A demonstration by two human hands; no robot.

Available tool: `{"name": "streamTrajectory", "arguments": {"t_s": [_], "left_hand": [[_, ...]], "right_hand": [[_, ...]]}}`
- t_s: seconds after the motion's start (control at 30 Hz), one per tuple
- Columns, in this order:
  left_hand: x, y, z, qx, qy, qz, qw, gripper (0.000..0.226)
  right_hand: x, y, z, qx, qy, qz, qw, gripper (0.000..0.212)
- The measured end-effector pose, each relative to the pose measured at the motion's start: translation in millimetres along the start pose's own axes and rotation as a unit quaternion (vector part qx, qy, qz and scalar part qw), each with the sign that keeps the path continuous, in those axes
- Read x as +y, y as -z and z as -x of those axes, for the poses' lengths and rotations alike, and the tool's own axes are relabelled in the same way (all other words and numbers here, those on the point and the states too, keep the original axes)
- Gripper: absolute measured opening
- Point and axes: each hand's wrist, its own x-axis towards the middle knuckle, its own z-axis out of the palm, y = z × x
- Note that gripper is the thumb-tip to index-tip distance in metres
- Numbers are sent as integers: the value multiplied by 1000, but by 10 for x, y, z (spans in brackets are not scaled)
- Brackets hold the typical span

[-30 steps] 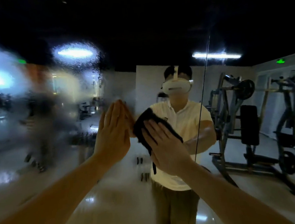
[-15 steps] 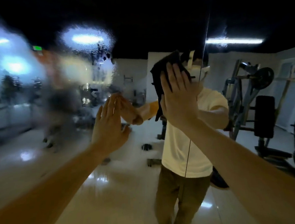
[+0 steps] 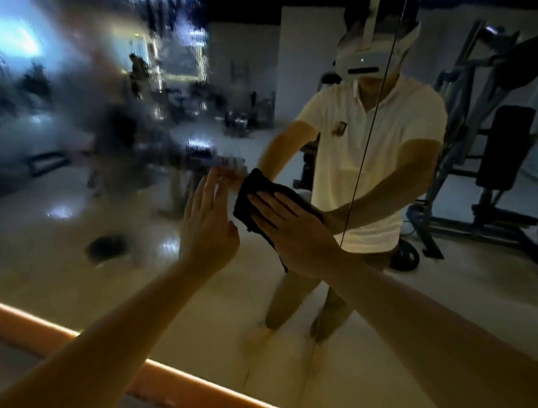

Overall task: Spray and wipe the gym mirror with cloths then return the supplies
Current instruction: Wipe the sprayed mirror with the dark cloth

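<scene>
At frame centre, the right hand (image 3: 291, 231), fingers extended, is pressing a dark cloth (image 3: 252, 194) flat against the mirror (image 3: 53, 242). Just left of it, the left hand (image 3: 206, 224) is resting flat-palmed on the glass, holding nothing. Wet film (image 3: 105, 97) is blurring the mirror's upper left.

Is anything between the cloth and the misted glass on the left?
Yes. The left hand lies open against the mirror right beside the cloth, between it and the misted patch; the right hand presses the cloth flat.

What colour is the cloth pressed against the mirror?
Black. The cloth shows in the head view, flat under the right hand.
</scene>
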Motion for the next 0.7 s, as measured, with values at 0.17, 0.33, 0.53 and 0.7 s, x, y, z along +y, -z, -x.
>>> {"name": "streamTrajectory", "arguments": {"t_s": [0.17,0.33,0.53,0.7], "left_hand": [[-93,-158,314,-19,9,31,999,82],[-257,-279,582,-42,-19,42,998,82],[-429,-175,643,-67,-26,40,997,88],[-387,65,317,-54,6,28,998,93]], "right_hand": [[-422,-321,252,-11,31,-5,999,70],[-813,-680,531,-118,182,52,975,56],[-683,-739,544,-122,281,98,947,51],[-169,-238,-46,-13,142,53,988,65]]}}
